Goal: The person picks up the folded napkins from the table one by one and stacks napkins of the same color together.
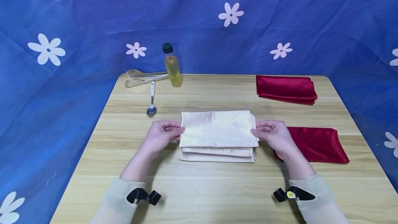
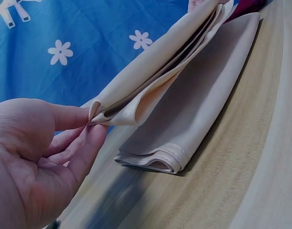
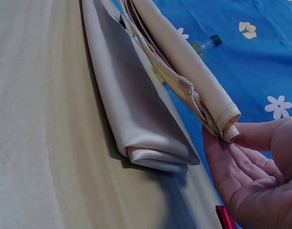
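Between both hands hangs a folded cream cloth [image 1: 217, 129], raised over a second folded cream cloth [image 1: 217, 157] that lies on the table. My left hand [image 1: 163, 136] pinches its left edge between thumb and fingers. At the opposite edge, my right hand [image 1: 275, 136] grips it the same way. Both wrist views show the layers of the held cloth [image 2: 155, 55] bunched at the pinched ends. Beneath it, the lower cloth [image 3: 131, 95] rests flat with rounded folds, apart from both hands.
Two folded dark red cloths lie on the right, one at the back [image 1: 286, 88] and one [image 1: 317, 145] beside my right wrist. At the back left are a bottle of yellow liquid [image 1: 173, 70], a spoon [image 1: 151, 110], and a wooden fork [image 1: 133, 73] among other long utensils.
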`<state>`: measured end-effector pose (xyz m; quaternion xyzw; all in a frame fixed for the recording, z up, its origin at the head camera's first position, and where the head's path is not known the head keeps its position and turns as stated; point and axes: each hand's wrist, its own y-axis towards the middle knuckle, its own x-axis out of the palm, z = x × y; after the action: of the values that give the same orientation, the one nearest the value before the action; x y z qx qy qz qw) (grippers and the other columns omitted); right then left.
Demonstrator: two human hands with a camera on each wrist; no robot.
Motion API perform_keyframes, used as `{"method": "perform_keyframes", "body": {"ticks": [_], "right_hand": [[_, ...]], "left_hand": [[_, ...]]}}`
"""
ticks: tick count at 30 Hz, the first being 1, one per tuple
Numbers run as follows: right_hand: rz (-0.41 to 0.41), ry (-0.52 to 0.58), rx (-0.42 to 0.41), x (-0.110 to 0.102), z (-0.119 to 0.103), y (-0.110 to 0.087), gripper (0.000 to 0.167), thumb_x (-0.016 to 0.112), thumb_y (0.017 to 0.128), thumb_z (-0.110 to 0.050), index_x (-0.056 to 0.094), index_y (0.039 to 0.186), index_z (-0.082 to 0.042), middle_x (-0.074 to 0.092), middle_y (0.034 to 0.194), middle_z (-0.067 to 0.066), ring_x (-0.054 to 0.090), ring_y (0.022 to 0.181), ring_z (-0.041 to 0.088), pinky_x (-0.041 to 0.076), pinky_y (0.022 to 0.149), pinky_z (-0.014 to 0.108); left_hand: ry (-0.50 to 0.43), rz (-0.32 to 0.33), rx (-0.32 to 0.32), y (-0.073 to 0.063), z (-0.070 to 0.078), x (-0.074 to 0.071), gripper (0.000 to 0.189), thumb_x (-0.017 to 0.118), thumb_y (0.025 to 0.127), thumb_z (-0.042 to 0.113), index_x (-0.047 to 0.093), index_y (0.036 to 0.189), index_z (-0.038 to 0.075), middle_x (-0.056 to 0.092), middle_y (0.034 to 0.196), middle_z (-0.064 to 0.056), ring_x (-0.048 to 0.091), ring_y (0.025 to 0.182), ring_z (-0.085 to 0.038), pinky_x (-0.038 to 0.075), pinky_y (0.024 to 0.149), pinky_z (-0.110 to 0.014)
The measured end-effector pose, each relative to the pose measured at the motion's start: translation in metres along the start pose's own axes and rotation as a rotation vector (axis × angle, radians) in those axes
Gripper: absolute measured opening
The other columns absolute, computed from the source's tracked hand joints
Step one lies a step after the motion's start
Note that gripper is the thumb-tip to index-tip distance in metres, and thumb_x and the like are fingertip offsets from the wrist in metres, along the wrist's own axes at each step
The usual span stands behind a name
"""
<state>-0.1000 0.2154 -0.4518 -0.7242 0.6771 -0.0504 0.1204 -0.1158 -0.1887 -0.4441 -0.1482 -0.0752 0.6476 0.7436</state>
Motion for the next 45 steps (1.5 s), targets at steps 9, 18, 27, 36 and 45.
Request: {"method": "perform_keyframes", "body": {"ticks": [9,18,27,36,45], "right_hand": [[-0.019,0.011,-0.004,0.0,0.008,-0.002,0.036,0.082,0.091,0.0,0.065,0.118,0.018,0.078,0.093,0.011,0.074,0.083,0.013,0.064,0.074,0.029],[-0.029,-0.009,0.027,0.001,0.016,-0.002,0.034,0.082,0.09,0.0,0.066,0.116,0.016,0.078,0.091,0.01,0.073,0.082,0.012,0.063,0.072,0.027],[-0.057,-0.024,0.061,0.0,0.024,-0.001,0.036,0.082,0.09,0.001,0.064,0.117,0.017,0.078,0.094,0.015,0.074,0.083,0.013,0.064,0.074,0.027],[-0.065,-0.078,0.112,0.0,0.015,0.009,0.047,0.081,0.095,-0.011,0.06,0.128,0.016,0.078,0.101,0.016,0.075,0.084,0.016,0.065,0.076,0.031],[-0.007,-0.141,0.055,0.005,0.015,0.018,0.039,0.078,0.097,-0.008,0.063,0.123,0.015,0.077,0.098,0.018,0.076,0.081,0.019,0.066,0.073,0.034]], "left_hand": [[0.005,-0.042,-0.008,-0.003,-0.004,-0.001,0.029,0.079,0.095,0.002,0.067,0.117,-0.014,0.077,0.104,-0.017,0.075,0.085,-0.018,0.065,0.079,-0.031],[0.009,-0.073,-0.061,-0.003,-0.005,-0.002,0.032,0.079,0.093,0.0,0.066,0.118,-0.015,0.077,0.101,-0.017,0.076,0.086,-0.019,0.065,0.081,-0.034],[0.039,-0.081,-0.091,0.002,-0.014,-0.001,0.03,0.08,0.092,-0.001,0.067,0.116,-0.015,0.078,0.097,-0.016,0.075,0.079,-0.018,0.065,0.077,-0.034],[0.053,-0.108,-0.096,0.016,-0.014,-0.004,0.031,0.078,0.097,0.008,0.069,0.117,-0.014,0.076,0.104,-0.017,0.074,0.085,-0.02,0.065,0.081,-0.034],[0.075,-0.043,-0.097,0.031,-0.01,-0.002,0.036,0.081,0.096,0.012,0.069,0.119,-0.013,0.075,0.105,-0.017,0.074,0.081,-0.018,0.065,0.079,-0.032]]}}
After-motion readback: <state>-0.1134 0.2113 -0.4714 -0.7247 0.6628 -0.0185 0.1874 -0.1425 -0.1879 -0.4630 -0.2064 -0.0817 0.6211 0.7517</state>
